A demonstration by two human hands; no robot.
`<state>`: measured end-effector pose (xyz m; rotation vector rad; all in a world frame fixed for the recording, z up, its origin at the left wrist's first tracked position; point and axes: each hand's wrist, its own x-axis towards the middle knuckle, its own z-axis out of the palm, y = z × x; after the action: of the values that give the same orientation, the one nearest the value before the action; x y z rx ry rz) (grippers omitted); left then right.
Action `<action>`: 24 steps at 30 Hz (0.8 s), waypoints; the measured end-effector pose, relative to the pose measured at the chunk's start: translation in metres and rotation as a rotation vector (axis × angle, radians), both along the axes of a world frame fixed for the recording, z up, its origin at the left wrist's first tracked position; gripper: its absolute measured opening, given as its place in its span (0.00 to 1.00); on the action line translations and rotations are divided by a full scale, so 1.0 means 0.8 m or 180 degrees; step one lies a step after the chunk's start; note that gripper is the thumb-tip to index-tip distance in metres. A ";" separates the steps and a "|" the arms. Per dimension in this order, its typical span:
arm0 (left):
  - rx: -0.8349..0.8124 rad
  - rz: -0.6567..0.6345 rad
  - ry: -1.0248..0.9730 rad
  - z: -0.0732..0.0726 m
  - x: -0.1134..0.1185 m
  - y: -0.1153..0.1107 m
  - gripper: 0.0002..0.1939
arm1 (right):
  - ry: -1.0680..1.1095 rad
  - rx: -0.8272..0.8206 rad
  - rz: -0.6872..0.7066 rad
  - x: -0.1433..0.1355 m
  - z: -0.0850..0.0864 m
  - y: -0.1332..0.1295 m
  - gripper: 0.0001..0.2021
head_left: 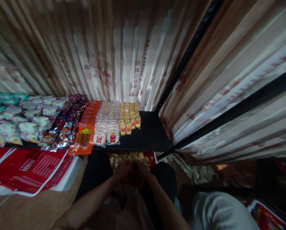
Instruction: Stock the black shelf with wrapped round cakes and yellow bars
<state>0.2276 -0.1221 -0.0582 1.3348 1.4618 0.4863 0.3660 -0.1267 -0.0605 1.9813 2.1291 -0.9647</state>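
Observation:
My left hand and my right hand come together low over a red bag between my knees. Small gold-coloured wrapped pieces lie on or in the bag, just beyond my hands. The fingers are dark and blurred, so whether they grip anything is unclear. On the black shelf ahead, small yellow packs stand in rows. Left of them are clear packs of round white crackers and orange packs of pretzel-like sticks.
Dark shiny packets, white bags and green packets fill the shelf's left part. A large red sack lies below it. Pale curtains and black poles enclose the shelf. Another person's knee is at lower right.

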 end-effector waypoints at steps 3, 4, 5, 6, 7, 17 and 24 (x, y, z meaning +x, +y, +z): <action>0.0205 -0.0021 -0.0013 0.023 -0.005 0.009 0.11 | 0.0267 0.0083 -0.0114 0.010 0.020 0.005 0.12; 0.0260 -0.0032 -0.0067 0.030 -0.005 0.012 0.11 | 0.0499 0.0143 -0.0245 0.013 0.027 0.007 0.10; 0.0337 -0.0026 -0.0136 0.035 -0.004 0.015 0.12 | 0.0730 0.0156 -0.0355 0.016 0.032 0.009 0.10; 0.0408 0.0002 -0.0196 0.040 -0.003 0.018 0.14 | 0.0975 0.0214 -0.0500 0.018 0.038 0.011 0.10; 0.0468 0.0051 -0.0249 0.044 -0.001 0.021 0.15 | 0.1232 0.0268 -0.0634 0.020 0.043 0.014 0.10; 0.0816 0.0500 -0.0692 0.078 0.018 0.052 0.20 | 0.2587 0.0796 -0.1305 0.017 0.084 0.036 0.13; 0.1062 0.0566 -0.0212 0.097 0.027 0.076 0.20 | 0.1344 0.1691 -0.1013 0.006 0.093 0.036 0.18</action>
<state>0.2488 -0.0612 0.0191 1.4352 1.4954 0.9143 0.3708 -0.0975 0.0138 2.6283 2.5522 -1.0118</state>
